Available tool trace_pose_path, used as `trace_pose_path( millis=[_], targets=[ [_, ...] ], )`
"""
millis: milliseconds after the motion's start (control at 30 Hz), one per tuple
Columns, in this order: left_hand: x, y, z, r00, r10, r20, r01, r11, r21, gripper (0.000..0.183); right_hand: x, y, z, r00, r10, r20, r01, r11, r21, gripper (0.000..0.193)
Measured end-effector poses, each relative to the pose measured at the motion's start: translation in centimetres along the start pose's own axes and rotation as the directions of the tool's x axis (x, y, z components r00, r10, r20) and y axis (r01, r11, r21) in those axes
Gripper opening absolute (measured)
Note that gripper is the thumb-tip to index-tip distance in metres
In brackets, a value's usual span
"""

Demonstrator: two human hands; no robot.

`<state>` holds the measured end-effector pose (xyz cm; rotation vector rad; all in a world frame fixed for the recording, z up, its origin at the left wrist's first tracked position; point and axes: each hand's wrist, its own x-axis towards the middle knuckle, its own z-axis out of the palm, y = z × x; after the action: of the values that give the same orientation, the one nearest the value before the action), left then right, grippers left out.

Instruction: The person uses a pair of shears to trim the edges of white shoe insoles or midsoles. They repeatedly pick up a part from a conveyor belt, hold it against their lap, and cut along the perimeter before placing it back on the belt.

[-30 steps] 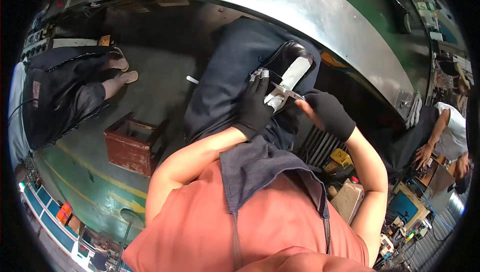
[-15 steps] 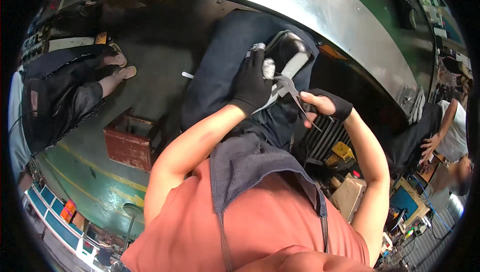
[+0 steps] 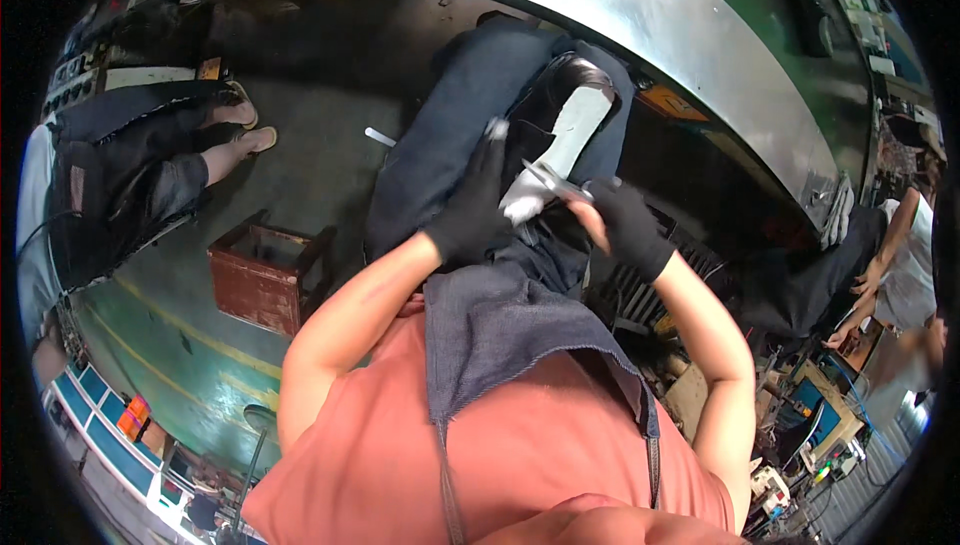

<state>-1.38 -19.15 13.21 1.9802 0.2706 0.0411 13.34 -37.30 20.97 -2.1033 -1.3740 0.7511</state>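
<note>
A dark shoe with a pale, sole-shaped strip facing up rests across my lap. My left hand, in a black fingerless glove with white-wrapped fingertips, grips the shoe's near end. Its fingers lie along the left side, and a white-wrapped thumb seems to press on the pale end. My right hand, in a similar glove, is closed round a shiny metal tool with a narrow, blade-like end. The tool lies over the pale strip's lower right edge. Blur hides its exact kind.
A metal-topped bench curves ahead of my knees. To the left stand a reddish-brown wooden stool and a seated person's legs. Another person's arm shows at the far right, near cluttered tools.
Grey, strip-like pieces at my right fingers no longer show, and the metal tool is there instead. My left hand has slid down the shoe toward me. The right hand has moved left.
</note>
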Motion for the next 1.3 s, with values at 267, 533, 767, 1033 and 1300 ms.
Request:
trace_pose_path(
  millis=[267, 533, 767, 1033, 1300],
  targets=[
    [-2.3, -4.0, 2.7, 0.976, -0.216, -0.04, 0.18, 0.891, -0.417, 0.047, -7.9, -0.3, 6.6, 0.847, 0.479, 0.232, -0.529, 0.801, 0.28, 0.036],
    [0.0, 0.0, 1.8, 0.963, -0.263, -0.065, 0.238, 0.936, -0.26, 0.072, -6.7, -2.3, 1.0, 0.881, 0.41, 0.235, -0.45, 0.88, 0.151, 0.033],
    [-1.5, -0.5, 1.3, 0.981, -0.175, 0.082, 0.193, 0.916, -0.352, 0.108, -2.1, -4.8, -0.3, 0.997, -0.013, 0.071, 0.012, 1.0, 0.013, 0.029],
    [-2.9, -1.4, 2.0, 0.985, -0.167, -0.05, 0.161, 0.981, -0.112, 0.106, -2.7, -5.3, 1.5, 0.991, 0.133, 0.008, -0.132, 0.991, -0.032, 0.034],
    [-2.9, -1.9, 1.0, 0.994, -0.112, 0.0, 0.111, 0.984, -0.14, 0.106, -2.2, -4.4, 3.5, 0.989, 0.147, -0.007, -0.147, 0.987, -0.063, 0.032]
  ],
)
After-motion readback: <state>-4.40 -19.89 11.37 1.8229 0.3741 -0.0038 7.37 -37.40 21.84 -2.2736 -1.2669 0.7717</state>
